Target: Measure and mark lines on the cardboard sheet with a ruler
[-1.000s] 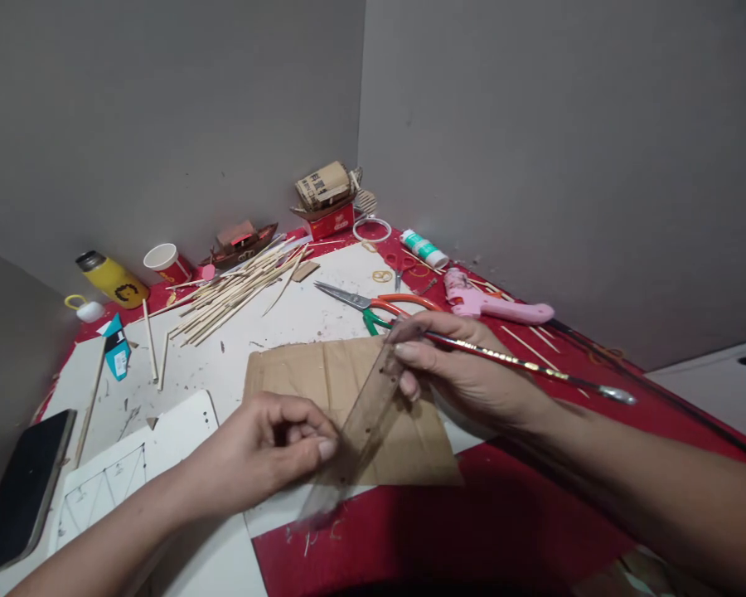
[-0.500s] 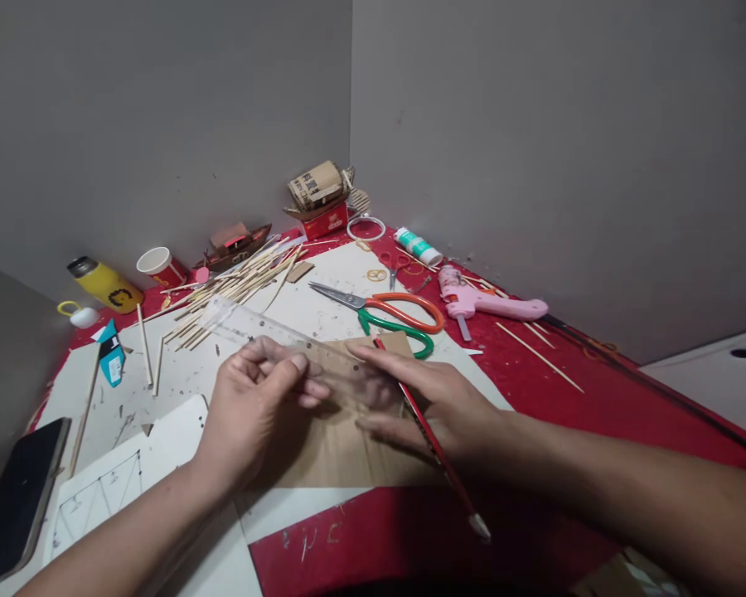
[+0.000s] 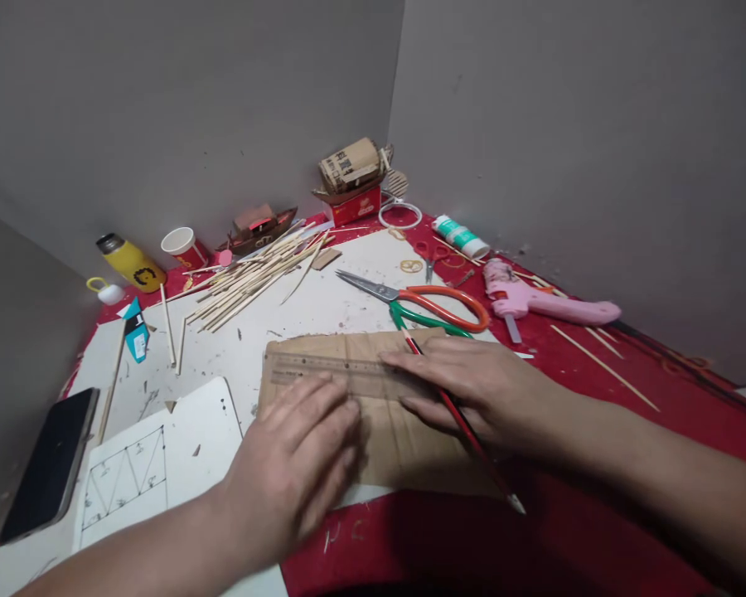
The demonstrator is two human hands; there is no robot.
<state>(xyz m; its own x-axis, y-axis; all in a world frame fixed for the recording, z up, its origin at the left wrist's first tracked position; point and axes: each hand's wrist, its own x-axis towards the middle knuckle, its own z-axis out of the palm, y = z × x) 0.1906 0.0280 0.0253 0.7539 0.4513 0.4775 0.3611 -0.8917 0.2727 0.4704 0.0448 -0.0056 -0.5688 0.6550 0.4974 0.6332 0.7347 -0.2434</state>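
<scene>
A clear ruler (image 3: 320, 365) lies across a piece of brown cardboard (image 3: 382, 452) in front of me. My left hand (image 3: 311, 444) is open, palm down over the cardboard's left part, fingers close together and slightly bent. Its fingertips are at the ruler's lower edge. At the ruler's right end, my right hand (image 3: 472, 385) rests with thumb and forefinger apart. A red and black pencil (image 3: 457, 414) is lodged in that hand, slanting down to the right. Part of the ruler is hidden under the right hand.
Scissors (image 3: 435, 307) with orange and green handles lie just beyond the cardboard. A pink glue gun (image 3: 553, 305) is at right, and thin wooden sticks (image 3: 254, 278) are piled at back left. Near the left edge are a phone (image 3: 50, 464) and a sheet with a drawing (image 3: 128, 473).
The ruler has come down from a raised tilt onto the cardboard. My left hand has let go of its pinch and turned palm down. The view has shifted, too.
</scene>
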